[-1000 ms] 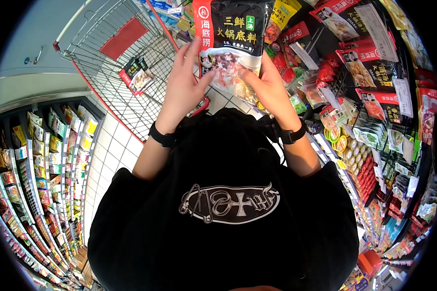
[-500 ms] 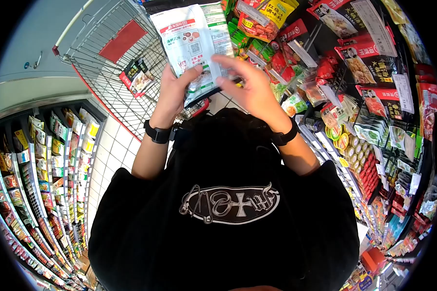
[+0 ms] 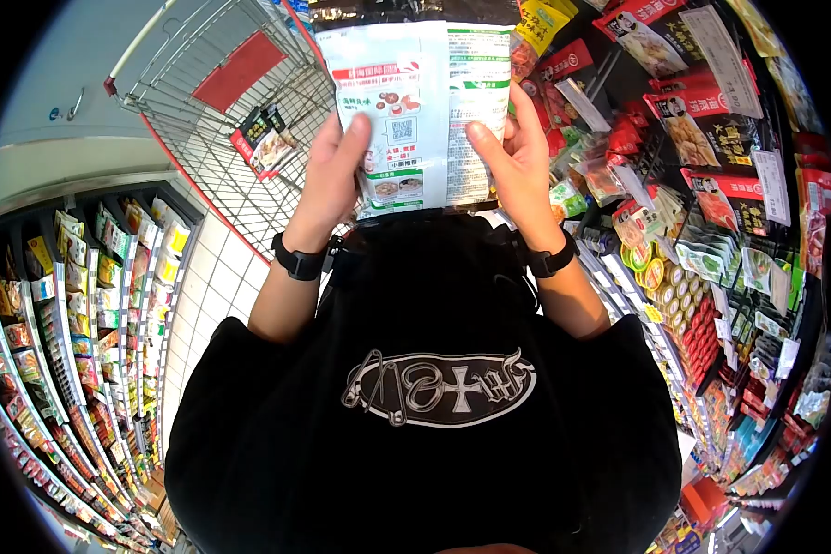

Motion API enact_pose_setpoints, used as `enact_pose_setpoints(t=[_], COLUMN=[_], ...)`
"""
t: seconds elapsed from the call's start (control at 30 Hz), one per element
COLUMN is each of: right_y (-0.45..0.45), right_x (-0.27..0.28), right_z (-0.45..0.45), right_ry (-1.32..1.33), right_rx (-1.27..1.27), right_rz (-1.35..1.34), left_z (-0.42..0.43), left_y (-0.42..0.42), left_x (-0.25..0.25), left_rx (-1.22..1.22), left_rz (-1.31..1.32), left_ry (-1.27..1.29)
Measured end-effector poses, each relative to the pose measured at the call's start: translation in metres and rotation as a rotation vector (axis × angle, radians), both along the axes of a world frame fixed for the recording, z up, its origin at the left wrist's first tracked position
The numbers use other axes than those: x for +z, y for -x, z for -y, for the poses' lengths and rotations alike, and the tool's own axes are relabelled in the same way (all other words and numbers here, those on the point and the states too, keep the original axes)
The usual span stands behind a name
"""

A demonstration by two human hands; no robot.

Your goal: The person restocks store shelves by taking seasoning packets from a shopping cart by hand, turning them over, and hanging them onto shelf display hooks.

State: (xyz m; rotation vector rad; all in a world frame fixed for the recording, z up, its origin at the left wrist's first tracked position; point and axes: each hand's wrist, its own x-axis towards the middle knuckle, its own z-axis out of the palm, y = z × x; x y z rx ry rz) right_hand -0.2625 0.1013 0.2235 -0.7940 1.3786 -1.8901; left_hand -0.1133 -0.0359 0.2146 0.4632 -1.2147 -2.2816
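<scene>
Both hands hold up a large food packet [image 3: 422, 120], its white printed back turned to the camera, with a code square and small food pictures on it. The packet's top end is black. My left hand [image 3: 334, 175] grips the left edge, thumb on the printed face and fingers behind. On the right edge, my right hand [image 3: 519, 166] has its thumb pressed on the text, the other fingers partly hidden behind. A red and black packet [image 3: 266, 146] lies in the wire shopping cart [image 3: 189, 111] beyond my left hand.
Shelves of packets [image 3: 88, 342] curve along the left side. On the right, hanging red and black packets [image 3: 692, 120], price tags and round tins [image 3: 679, 295] fill a rack close to my right arm. White floor tiles [image 3: 214, 277] show between the left shelves and my body.
The packet has turned from its black and red front to its white back. My right hand, apart from it half a second ago, now grips its right edge, and the packet has shifted rightward since then.
</scene>
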Motion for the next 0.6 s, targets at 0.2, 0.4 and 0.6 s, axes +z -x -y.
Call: enact_pose_setpoints(t=[0.2,0.4,0.6], right_y=[-0.001,-0.002,-0.001], right_x=[-0.006,-0.010,-0.018], right_z=[-0.002,-0.002,-0.002], right_ry=[-0.018,-0.013,-0.018], right_rx=[0.015,0.016,0.049], right_rz=[-0.039,-0.020,0.037], left_z=[0.006,0.004,0.001], left_y=[0.009,0.009,0.011], left_x=[0.019,0.023,0.023], left_rx=[0.150,0.184,0.254], left_rz=[0.029,0.007,-0.006], left_ry=[0.100,0.204,0.293])
